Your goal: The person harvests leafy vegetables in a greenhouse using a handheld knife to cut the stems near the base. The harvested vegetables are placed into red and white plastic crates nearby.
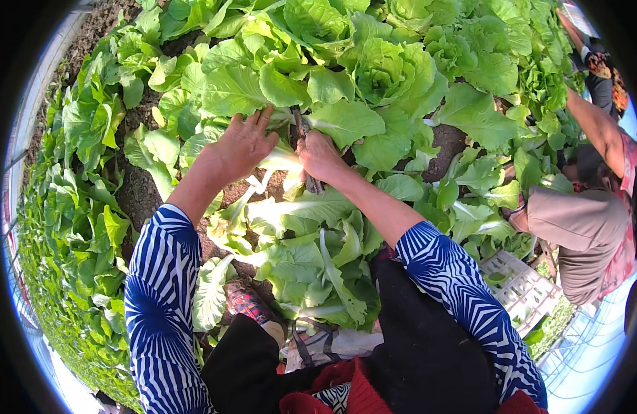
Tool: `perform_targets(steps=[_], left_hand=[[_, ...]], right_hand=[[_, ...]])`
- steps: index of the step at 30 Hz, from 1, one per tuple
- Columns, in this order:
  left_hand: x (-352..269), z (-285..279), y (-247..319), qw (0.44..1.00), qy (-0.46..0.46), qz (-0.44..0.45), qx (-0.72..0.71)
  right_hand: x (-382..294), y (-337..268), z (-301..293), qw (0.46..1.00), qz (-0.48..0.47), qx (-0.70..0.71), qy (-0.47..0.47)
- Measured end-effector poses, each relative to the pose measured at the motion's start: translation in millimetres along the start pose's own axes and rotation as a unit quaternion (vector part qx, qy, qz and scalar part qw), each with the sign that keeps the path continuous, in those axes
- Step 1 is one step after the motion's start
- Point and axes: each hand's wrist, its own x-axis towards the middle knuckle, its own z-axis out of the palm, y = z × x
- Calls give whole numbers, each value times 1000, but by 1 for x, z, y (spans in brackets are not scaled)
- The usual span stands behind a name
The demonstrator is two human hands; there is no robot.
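My right hand (318, 155) is closed around a dark, worn hand tool (299, 122), likely a knife, whose upper end reaches the base of a leafy green plant (235, 90). My left hand (248, 139) rests against the lower leaves of that plant, fingers spread; its fingertips are partly hidden by foliage. To the upper right grows a full leafy head (383, 77), rooted in the bed. Below my hands, loose pale-ribbed leaves (297, 259) lie in a pile on the soil, close to my shoe (248, 305).
Dense rows of greens (80, 217) stand at the left. At the right a co-worker (582, 217) crouches beside a pale plastic crate (522, 290); another person's arm (572, 31) shows farther up. A bag with dark straps (318, 346) lies between my legs.
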Motion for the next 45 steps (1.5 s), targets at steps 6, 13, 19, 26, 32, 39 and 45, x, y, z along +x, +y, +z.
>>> perform_targets(steps=[6,13,19,26,32,39,45], left_hand=[[-5,5,0,1000,3,-6,-20],[-6,11,0,999,10,-12,-38],[-21,5,-2,996,23,-30,-82],[-137,-80,29,962,148,-98,-209],[-210,-130,88,723,323,-195,-579],[-275,-146,146,501,420,-257,-712],[-335,-170,187,553,488,-274,-617]], right_hand=[[23,32,8,985,-95,-143,5],[29,44,4,954,-187,-233,16],[25,6,-16,979,-80,-141,-125],[-76,-34,-44,986,-38,110,-121],[-122,-123,-55,886,-399,220,-81],[-169,-232,-25,922,-308,83,-221],[-230,-302,-14,688,-612,-386,53]])
